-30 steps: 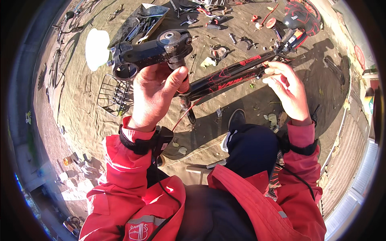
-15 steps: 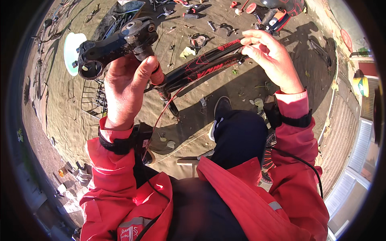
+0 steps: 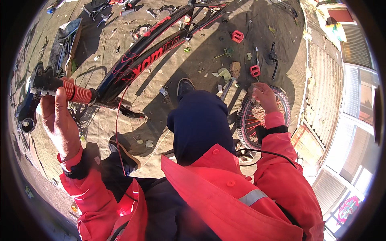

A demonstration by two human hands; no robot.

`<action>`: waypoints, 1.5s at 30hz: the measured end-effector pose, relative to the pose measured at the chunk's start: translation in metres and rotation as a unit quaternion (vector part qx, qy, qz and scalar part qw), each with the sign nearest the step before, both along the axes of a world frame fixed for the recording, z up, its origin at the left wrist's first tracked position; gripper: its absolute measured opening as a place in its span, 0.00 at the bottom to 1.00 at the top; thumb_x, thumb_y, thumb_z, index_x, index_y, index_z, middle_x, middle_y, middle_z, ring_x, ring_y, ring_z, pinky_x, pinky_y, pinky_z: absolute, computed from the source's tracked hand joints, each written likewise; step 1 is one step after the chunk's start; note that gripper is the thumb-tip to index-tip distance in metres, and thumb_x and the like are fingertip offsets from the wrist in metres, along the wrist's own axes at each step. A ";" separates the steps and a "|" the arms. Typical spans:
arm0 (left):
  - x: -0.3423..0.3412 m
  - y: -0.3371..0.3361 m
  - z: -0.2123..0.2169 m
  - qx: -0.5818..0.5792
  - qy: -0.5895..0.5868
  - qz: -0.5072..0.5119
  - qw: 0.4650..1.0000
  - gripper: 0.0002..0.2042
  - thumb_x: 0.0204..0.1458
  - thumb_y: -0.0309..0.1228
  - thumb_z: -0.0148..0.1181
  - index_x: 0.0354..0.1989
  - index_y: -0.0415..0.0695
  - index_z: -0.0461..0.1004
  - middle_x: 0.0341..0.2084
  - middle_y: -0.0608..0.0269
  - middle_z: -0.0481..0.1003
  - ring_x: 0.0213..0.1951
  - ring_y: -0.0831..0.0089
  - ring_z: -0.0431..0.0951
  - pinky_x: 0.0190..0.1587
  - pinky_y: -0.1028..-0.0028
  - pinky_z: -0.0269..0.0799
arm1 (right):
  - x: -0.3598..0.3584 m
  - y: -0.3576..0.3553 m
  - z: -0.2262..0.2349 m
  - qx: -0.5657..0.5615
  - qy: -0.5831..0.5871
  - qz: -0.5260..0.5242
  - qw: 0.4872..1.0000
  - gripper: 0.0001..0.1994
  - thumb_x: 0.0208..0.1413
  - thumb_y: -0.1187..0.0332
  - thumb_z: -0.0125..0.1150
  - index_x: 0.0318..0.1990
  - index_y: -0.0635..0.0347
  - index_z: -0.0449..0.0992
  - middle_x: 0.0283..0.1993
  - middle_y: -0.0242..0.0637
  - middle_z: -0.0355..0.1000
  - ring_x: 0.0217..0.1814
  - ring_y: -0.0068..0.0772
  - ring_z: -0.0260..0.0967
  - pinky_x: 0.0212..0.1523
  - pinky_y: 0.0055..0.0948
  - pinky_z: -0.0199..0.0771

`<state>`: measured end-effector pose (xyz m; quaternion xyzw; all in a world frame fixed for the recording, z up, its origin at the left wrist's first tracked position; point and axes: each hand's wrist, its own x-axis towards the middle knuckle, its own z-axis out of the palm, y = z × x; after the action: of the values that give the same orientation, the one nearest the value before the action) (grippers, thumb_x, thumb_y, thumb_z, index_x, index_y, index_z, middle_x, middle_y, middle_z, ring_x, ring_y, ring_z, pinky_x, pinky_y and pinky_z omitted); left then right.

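Note:
A black bicycle frame with red lettering lies across the left side. At its front end, a black handlebar stem sits above a stack of red ribbed rings. My left hand grips the stem from below, its thumb up against it beside the rings; the other fingers are partly hidden. On the right, my right hand is closed in a loose pinch over a bicycle wheel with red spokes. Its blurred fingertips do not show what they hold, if anything. A red pedal lies just beyond.
Farther off are another red pedal and a black crank arm. An open tool case stands at the upper left. Dry leaves lie on the brown ground cloth. A thin red cable hangs from the frame.
My right hand has left the frame's tube and moved right and nearer, over the wheel. My left hand stays on the stem. The view has turned right, so the frame appears farther left.

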<state>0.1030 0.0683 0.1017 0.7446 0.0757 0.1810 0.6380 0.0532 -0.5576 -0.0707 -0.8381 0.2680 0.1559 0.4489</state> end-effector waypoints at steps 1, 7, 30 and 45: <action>0.001 0.004 -0.002 -0.004 -0.011 0.004 1.000 0.12 0.67 0.28 0.59 0.54 0.35 0.75 0.48 0.55 0.80 0.51 0.68 0.80 0.60 0.66 0.71 | -0.016 -0.007 -0.013 -0.003 0.017 -0.012 1.000 0.21 0.64 0.64 0.65 0.62 0.63 0.73 0.45 0.34 0.79 0.38 0.23 0.78 0.38 0.23 0.75; 0.001 0.023 -0.011 -0.007 0.013 -0.003 1.000 0.15 0.69 0.29 0.55 0.58 0.32 0.71 0.54 0.47 0.77 0.58 0.55 0.78 0.66 0.59 0.69 | -0.080 -0.017 -0.059 0.057 0.075 -0.111 0.989 0.21 0.64 0.65 0.66 0.61 0.63 0.73 0.41 0.33 0.77 0.35 0.24 0.79 0.33 0.26 0.78; -0.003 0.040 -0.018 0.016 0.025 0.044 0.999 0.10 0.68 0.31 0.59 0.41 0.36 0.69 0.48 0.47 0.78 0.56 0.59 0.79 0.64 0.60 0.69 | -0.054 0.019 -0.092 0.110 0.100 -0.109 0.983 0.23 0.64 0.65 0.65 0.63 0.64 0.70 0.40 0.34 0.77 0.35 0.26 0.79 0.35 0.26 0.78; -0.003 0.027 -0.015 0.008 0.026 0.015 1.000 0.18 0.68 0.31 0.57 0.60 0.33 0.69 0.55 0.48 0.77 0.58 0.56 0.78 0.66 0.59 0.68 | -0.046 0.020 -0.112 0.091 0.103 -0.085 0.987 0.22 0.65 0.64 0.64 0.62 0.63 0.71 0.42 0.35 0.77 0.37 0.28 0.81 0.35 0.24 0.78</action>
<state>0.1004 0.0949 0.0868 0.7529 0.1013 0.1717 0.6272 0.0068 -0.5374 -0.1823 -0.7476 0.3680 0.2260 0.5046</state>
